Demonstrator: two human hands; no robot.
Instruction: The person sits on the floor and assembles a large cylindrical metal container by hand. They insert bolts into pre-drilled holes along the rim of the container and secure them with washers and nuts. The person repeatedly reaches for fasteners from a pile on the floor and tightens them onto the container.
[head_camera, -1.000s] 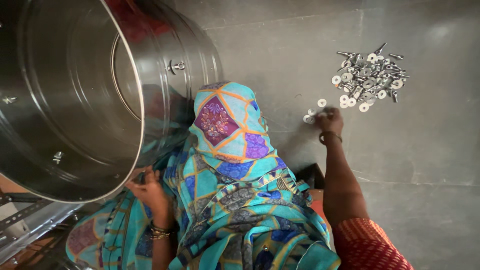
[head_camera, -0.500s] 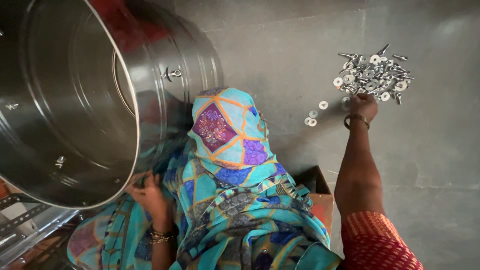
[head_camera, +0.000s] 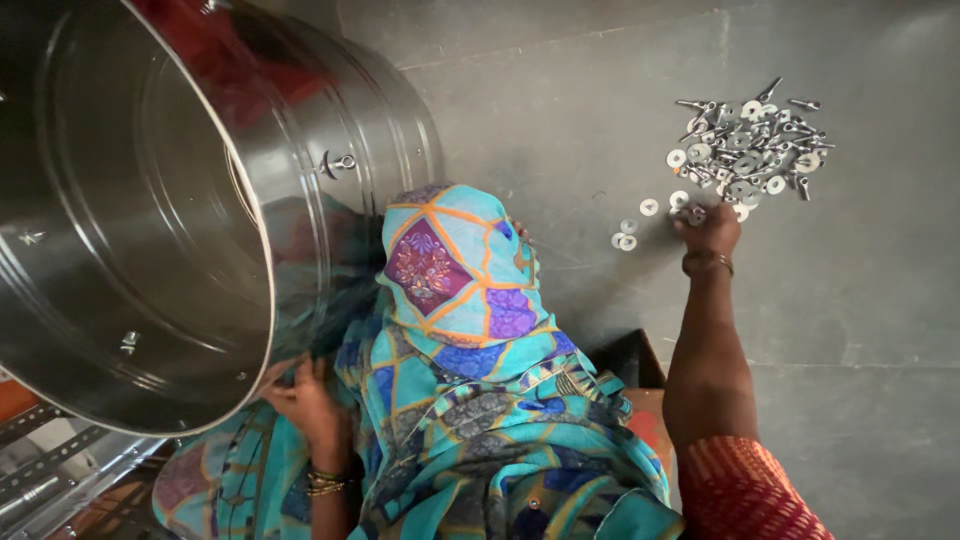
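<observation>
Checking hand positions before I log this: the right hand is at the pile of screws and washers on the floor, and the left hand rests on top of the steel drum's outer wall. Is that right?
Not quite. The right hand is at the near edge of the pile of screws and washers on the floor, but the left hand grips the steel drum at its lower rim, not on top of its outer wall. The head view shows it.

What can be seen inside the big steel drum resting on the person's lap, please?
Inside the steel drum show bare shiny walls, a few small bolt ends and reflections. The left hand grips its lower rim. The part past the frame's left edge is out of view.
</observation>
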